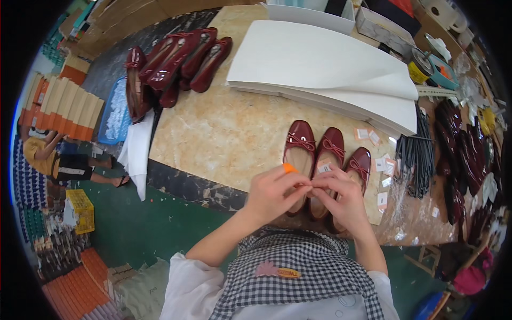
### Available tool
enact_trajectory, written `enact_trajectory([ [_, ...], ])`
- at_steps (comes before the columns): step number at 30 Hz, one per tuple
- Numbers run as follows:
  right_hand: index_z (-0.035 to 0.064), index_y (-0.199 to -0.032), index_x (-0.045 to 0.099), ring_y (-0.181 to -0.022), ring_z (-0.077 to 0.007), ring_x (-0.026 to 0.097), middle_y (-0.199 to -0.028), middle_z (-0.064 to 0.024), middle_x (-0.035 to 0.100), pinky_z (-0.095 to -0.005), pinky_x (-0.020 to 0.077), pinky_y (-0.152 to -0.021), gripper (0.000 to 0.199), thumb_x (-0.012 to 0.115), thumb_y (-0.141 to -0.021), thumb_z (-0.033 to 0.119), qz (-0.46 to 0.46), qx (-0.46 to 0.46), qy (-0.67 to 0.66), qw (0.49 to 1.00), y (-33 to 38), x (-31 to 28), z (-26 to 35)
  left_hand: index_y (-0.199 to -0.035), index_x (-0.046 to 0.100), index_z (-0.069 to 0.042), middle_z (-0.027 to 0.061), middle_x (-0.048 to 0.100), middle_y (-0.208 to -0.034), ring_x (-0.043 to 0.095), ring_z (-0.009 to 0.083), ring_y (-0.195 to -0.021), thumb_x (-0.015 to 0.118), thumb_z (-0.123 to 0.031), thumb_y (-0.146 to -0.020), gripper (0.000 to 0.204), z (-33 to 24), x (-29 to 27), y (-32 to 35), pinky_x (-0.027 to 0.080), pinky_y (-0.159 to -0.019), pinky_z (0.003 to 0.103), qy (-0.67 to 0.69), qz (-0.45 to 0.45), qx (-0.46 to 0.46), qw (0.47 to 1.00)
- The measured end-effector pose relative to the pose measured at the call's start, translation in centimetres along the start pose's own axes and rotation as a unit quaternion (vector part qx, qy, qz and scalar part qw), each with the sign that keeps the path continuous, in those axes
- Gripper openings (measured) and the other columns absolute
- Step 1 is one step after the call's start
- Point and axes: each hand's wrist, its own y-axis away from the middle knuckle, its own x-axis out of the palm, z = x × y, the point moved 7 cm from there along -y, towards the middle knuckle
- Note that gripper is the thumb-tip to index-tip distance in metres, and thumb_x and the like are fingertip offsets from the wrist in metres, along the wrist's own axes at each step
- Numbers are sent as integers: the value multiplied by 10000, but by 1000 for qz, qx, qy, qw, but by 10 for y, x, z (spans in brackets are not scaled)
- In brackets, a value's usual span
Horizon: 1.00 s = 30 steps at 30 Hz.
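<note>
- Left hand (269,193) and right hand (345,193) are meeting, fingertips pinched together; I cannot tell whether anything is between them.
- Three red shoes (332,137) are standing on the table (213,133), partly hidden behind the hands.
- Labels (382,200) are lying beside the shoes.

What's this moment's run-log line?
Left hand, right hand: pinched together, contents unclear | below: three glossy burgundy bow-topped shoes | beyond: stacked white sheets

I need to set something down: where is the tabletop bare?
Bare marbled tabletop lies between the burgundy shoe pile, the white sheet stack and the three shoes in front. The right is crowded: labels, dark strips, more burgundy shoes.
</note>
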Motion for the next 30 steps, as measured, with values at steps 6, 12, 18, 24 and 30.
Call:
enact_trajectory([
  [6,48,-1036,680,-783,-276,670,-863,-125,694,-349,521,-692,200,660,-847,112,-17,-6,97,995,-37,4,-23,-896,733,-139,58,516,-745,541,189,-643,756,-172,-730,171,55,5,9,443,-560,299,-118,40,-122,985],
  [12,68,-915,655,-706,-289,666,-790,-112,656,-379,526,-602,123,618,-804,104,30,-76,242,967,-62,43,-44,-869,761,-174,55,482,-725,561,220,-711,752,-241,-732,153,80,8,20,454,-579,347,-230,59,-129,963],
  [18,128,-895,692,-660,-237,660,-772,-48,606,-344,519,-545,156,589,-777,124,59,-118,365,921,-74,69,-49,-863,772,-195,51,478,-722,551,221,-677,752,-257,-741,138,85,6,26,440,-554,357,-227,49,-149,961],
  [24,142,-887,711,-657,-212,657,-770,-24,599,-334,511,-530,161,592,-779,135,72,-123,380,914,-74,70,-47,-855,772,-196,46,474,-713,548,219,-662,753,-258,-743,129,88,7,27,435,-542,355,-223,39,-151,962],
  [30,142,-830,701,-700,-187,651,-769,-8,602,-319,514,-554,121,606,-755,144,64,-154,366,915,-71,73,-45,-847,773,-196,44,476,-710,552,215,-651,755,-264,-739,129,90,7,28,439,-545,351,-220,36,-155,962],
])
